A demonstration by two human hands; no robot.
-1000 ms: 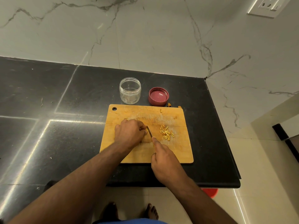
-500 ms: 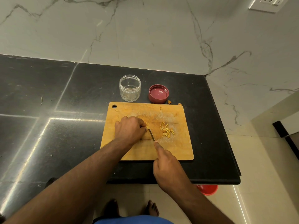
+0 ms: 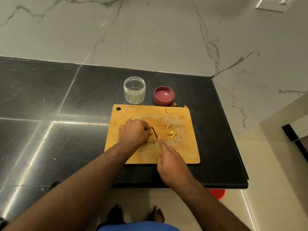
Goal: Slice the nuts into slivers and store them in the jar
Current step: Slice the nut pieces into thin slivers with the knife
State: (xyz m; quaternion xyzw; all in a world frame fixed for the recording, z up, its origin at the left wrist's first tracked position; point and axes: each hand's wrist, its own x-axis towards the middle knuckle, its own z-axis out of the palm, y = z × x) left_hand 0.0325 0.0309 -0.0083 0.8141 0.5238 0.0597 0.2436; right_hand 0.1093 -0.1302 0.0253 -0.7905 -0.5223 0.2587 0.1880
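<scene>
Honestly only partway: right hand (image 3: pixel 171 164) grips the knife (image 3: pixel 154 132), left hand (image 3: pixel 134 131) curls over a hidden nut, slivers (image 3: pixel 172 135) sit piled right, glass jar (image 3: pixel 134 90) holds 0.

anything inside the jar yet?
The jar looks empty through its clear wall; lid sits beside it. Slivers lie on the cutting board.

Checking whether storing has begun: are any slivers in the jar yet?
No, the clear jar looks empty, while the cut slivers lie in a small pile on the cutting board.
</scene>
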